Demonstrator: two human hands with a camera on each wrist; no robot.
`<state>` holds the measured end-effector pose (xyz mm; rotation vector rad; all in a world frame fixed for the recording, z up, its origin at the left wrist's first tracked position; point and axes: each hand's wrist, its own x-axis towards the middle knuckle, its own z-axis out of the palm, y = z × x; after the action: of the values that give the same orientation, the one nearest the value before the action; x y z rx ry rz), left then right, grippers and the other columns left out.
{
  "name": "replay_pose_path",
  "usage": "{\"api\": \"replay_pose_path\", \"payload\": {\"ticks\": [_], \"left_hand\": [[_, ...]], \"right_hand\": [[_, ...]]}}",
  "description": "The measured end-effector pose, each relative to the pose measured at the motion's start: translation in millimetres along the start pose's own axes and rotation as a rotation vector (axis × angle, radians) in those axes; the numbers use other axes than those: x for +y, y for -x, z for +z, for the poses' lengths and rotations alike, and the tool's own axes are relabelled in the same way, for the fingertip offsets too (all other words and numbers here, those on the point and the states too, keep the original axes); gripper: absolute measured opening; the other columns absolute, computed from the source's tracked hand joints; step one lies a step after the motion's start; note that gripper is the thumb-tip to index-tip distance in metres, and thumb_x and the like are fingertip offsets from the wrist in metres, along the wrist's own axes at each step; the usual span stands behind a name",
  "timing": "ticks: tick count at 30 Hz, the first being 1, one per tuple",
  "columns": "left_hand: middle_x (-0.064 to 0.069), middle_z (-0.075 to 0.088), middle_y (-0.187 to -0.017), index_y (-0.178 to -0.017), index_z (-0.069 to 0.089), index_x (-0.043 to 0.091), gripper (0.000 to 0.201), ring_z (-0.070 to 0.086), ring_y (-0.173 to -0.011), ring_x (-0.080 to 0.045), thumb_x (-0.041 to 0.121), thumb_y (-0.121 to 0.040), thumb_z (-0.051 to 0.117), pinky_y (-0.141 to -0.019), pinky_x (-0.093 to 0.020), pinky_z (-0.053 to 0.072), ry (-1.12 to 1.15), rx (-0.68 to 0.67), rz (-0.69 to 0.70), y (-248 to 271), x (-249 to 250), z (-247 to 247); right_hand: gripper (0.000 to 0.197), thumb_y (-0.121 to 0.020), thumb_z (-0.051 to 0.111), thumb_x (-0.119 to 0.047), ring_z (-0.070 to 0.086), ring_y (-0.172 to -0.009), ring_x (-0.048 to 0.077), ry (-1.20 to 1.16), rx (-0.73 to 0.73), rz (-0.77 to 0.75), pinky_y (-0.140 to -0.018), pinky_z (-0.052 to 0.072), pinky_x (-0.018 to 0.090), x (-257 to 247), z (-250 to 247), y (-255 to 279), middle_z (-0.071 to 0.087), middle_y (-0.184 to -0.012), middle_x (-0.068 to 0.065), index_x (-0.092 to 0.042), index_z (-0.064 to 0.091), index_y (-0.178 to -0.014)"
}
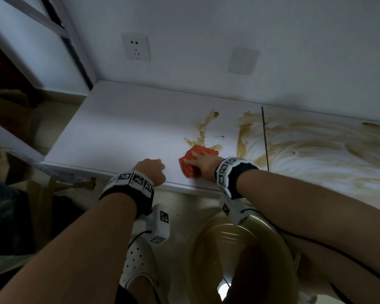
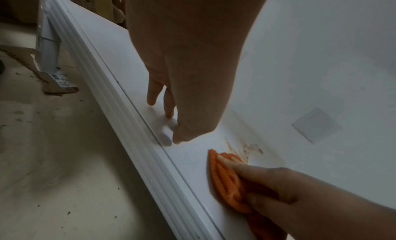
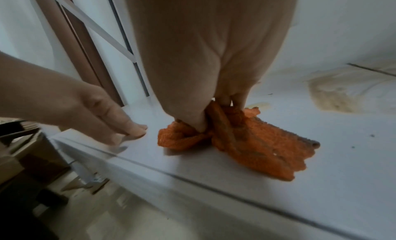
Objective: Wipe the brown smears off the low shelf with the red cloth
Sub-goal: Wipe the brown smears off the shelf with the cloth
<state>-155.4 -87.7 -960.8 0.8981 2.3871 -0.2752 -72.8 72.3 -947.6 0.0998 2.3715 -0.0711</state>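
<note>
The white low shelf [image 1: 119,128] carries a thin brown smear [image 1: 201,132] in its middle and broad brown smears [image 1: 316,145] over its right part. The red cloth [image 1: 188,170] lies bunched near the front edge, just below the thin smear. My right hand [image 1: 203,161] is on top of it. In the right wrist view its thumb and fingers [image 3: 214,115] dig into the folds of the cloth [image 3: 268,147] and grip it. To the cloth's left, my left hand [image 1: 150,170] rests on the bare shelf with its fingertips [image 2: 167,111] touching the surface; it holds nothing.
A round basin [image 1: 198,238] of brownish water stands on the floor below the shelf edge, beside my white shoe [image 1: 138,260]. The wall behind has a socket [image 1: 136,47] and a blank plate [image 1: 242,60]. Cardboard boxes [image 1: 7,106] sit at the left. A dark seam [image 1: 264,139] crosses the shelf.
</note>
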Motion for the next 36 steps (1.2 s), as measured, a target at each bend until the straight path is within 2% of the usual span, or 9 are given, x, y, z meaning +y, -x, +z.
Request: {"api": "replay_pose_path", "payload": {"ticks": [4, 8, 12, 17, 23, 25, 28, 32, 36], "left_hand": [[0.000, 0.020, -0.158, -0.148, 0.031, 0.020, 0.052, 0.027, -0.142, -0.023, 0.017, -0.097, 0.036, -0.115, -0.033, 0.023, 0.003, -0.022, 0.023, -1, -3, -5], [0.000, 0.034, -0.153, -0.144, 0.040, 0.022, 0.050, 0.036, -0.137, -0.022, 0.019, -0.093, 0.041, -0.111, -0.031, 0.030, 0.062, -0.013, 0.002, -8, -5, -2], [-0.002, 0.040, -0.149, -0.140, 0.046, 0.022, 0.048, 0.041, -0.134, -0.022, 0.020, -0.092, 0.043, -0.110, -0.031, 0.033, 0.083, 0.002, -0.020, -10, -3, -2], [-0.005, 0.047, -0.143, -0.133, 0.052, 0.019, 0.045, 0.046, -0.129, -0.025, 0.023, -0.089, 0.044, -0.106, -0.033, 0.039, 0.069, 0.005, -0.033, -10, 1, 0], [-0.006, 0.048, -0.141, -0.134, 0.051, 0.019, 0.044, 0.047, -0.128, -0.026, 0.020, -0.091, 0.044, -0.104, -0.033, 0.039, 0.076, 0.018, -0.031, -12, -2, -1], [-0.007, 0.052, -0.137, -0.129, 0.055, 0.017, 0.041, 0.050, -0.124, -0.027, 0.019, -0.090, 0.044, -0.101, -0.033, 0.041, 0.079, 0.016, -0.028, -13, -3, 0], [-0.008, 0.060, -0.126, -0.116, 0.063, 0.014, 0.034, 0.056, -0.115, -0.027, 0.016, -0.088, 0.044, -0.095, -0.032, 0.044, 0.088, 0.056, -0.023, -15, -2, -2], [-0.004, 0.061, -0.127, -0.116, 0.066, 0.015, 0.035, 0.058, -0.114, -0.023, 0.018, -0.088, 0.045, -0.096, -0.030, 0.046, 0.141, 0.070, -0.054, -19, -1, -4], [-0.005, 0.063, -0.123, -0.098, 0.064, 0.014, 0.022, 0.053, -0.093, -0.017, 0.017, -0.087, 0.045, -0.090, -0.029, 0.046, 0.141, 0.071, -0.061, -21, 2, -3]], "right_hand": [[0.078, -0.091, 0.055, -0.010, 0.016, -0.145, 0.031, -0.091, 0.082, 0.097, -0.116, 0.020, 0.043, 24, 0, 7, 0.004, -0.159, 0.005, -0.032, 0.011, -0.151], [0.069, -0.094, 0.051, -0.019, 0.025, -0.141, 0.030, -0.132, 0.077, 0.192, -0.114, 0.025, 0.038, 36, 9, 25, 0.013, -0.157, 0.009, -0.028, 0.013, -0.151], [0.051, -0.103, 0.031, -0.029, 0.024, -0.142, 0.029, -0.090, 0.033, 0.092, -0.115, 0.021, 0.034, 19, 12, 35, 0.012, -0.158, 0.007, -0.027, 0.014, -0.151], [0.051, -0.104, 0.030, -0.029, 0.020, -0.143, 0.031, -0.136, 0.021, 0.044, -0.116, 0.019, 0.037, -4, 4, 16, 0.007, -0.160, 0.006, -0.029, 0.012, -0.151], [0.071, -0.094, 0.051, -0.016, 0.015, -0.145, 0.031, -0.115, 0.067, 0.096, -0.117, 0.018, 0.038, 19, -12, 7, 0.003, -0.160, 0.007, -0.032, 0.013, -0.151], [0.067, -0.093, 0.051, -0.013, 0.021, -0.144, 0.028, -0.168, 0.111, 0.178, -0.115, 0.021, 0.033, 36, -10, 17, 0.012, -0.159, 0.005, -0.028, 0.021, -0.150], [0.047, -0.093, 0.048, -0.014, 0.045, -0.128, 0.022, -0.321, 0.118, 0.235, -0.101, 0.035, 0.024, 50, -4, 36, 0.044, -0.143, 0.007, -0.021, 0.043, -0.140], [0.049, -0.100, 0.042, -0.029, 0.037, -0.135, 0.026, -0.272, 0.122, 0.226, -0.108, 0.031, 0.031, 38, 9, 36, 0.034, -0.148, 0.009, -0.017, 0.032, -0.146], [0.050, -0.099, 0.036, -0.045, 0.046, -0.126, 0.027, -0.345, 0.157, 0.118, -0.106, 0.035, 0.032, 22, 13, 10, 0.049, -0.137, 0.010, -0.014, 0.042, -0.138]]}}
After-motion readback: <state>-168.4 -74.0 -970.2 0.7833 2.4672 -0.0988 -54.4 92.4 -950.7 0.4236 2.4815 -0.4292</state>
